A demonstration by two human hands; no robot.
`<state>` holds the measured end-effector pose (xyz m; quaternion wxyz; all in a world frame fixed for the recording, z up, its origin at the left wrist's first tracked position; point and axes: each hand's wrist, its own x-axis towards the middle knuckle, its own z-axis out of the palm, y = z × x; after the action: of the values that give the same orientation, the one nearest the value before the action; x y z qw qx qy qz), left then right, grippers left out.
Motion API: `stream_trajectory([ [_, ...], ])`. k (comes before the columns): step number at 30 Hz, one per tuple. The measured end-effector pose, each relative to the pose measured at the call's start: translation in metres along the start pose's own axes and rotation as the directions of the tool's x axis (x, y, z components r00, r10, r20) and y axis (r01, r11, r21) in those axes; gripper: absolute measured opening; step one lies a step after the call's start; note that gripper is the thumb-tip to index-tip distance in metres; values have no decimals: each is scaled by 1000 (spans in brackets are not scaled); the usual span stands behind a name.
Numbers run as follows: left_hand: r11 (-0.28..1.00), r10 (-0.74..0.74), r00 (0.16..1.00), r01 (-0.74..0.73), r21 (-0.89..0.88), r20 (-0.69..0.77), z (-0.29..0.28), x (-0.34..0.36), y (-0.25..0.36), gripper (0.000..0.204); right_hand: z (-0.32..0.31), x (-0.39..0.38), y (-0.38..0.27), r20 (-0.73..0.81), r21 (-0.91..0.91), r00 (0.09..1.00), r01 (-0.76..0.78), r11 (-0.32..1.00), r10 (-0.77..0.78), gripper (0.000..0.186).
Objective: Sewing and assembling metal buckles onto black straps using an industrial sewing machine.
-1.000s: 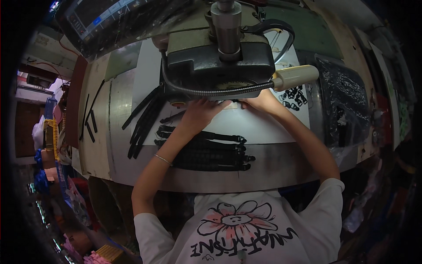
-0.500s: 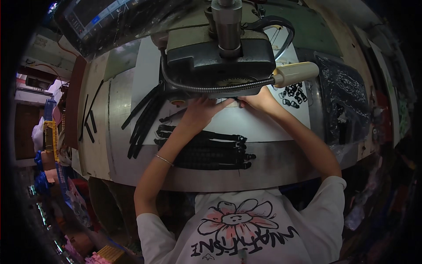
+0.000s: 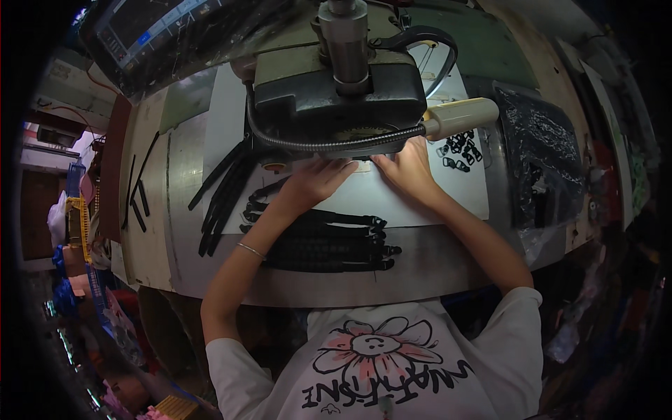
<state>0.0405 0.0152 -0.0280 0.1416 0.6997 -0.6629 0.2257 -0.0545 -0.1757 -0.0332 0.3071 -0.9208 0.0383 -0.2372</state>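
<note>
Both my hands meet under the dark head of a sewing machine (image 3: 343, 101). A short piece of black strap (image 3: 361, 158) shows between them, its far part hidden under the head. My right hand (image 3: 411, 171) is closed on it, thumb nearest to me. On the other side, my left hand (image 3: 316, 180) is closed at the strap, slightly smeared, with fingertips partly hidden. Below the hands lies a pile of black straps (image 3: 322, 245) with small fittings at their right ends. Another bundle of black straps (image 3: 227, 192) hangs down from the machine's left side.
Small black buckles (image 3: 458, 150) lie scattered right of my right hand, on a white sheet (image 3: 455, 196). A clear plastic bag (image 3: 546, 140) with dark contents is at the right. A cream lamp (image 3: 462, 117) juts from the machine. Loose black strips (image 3: 140, 189) lie left; a screen (image 3: 161, 31) stands behind.
The whole view has shifted slightly, so the machine and table sit a little further left. My left hand's fingers have moved a little; my right hand stays beside the machine head.
</note>
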Motion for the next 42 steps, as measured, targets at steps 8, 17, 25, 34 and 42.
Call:
stream_trajectory([
  [8,995,20,996,-28,94,81,5,3,2,34,6,-1,-5,-108,24,993,-53,998,56,19],
  [17,980,-192,974,184,76,118,-6,10,31,34,0,-9,1,-38,22,991,130,991,-129,15],
  [25,937,-326,928,343,-67,181,-6,5,31,42,8,-9,11,-40,118,997,69,991,-65,15],
  [34,908,-385,901,409,-95,200,-9,6,34,48,7,-9,7,-65,83,996,74,994,-68,15],
  [42,887,-445,859,461,-6,254,-8,3,34,50,5,-7,9,-27,41,999,45,998,-44,16],
])
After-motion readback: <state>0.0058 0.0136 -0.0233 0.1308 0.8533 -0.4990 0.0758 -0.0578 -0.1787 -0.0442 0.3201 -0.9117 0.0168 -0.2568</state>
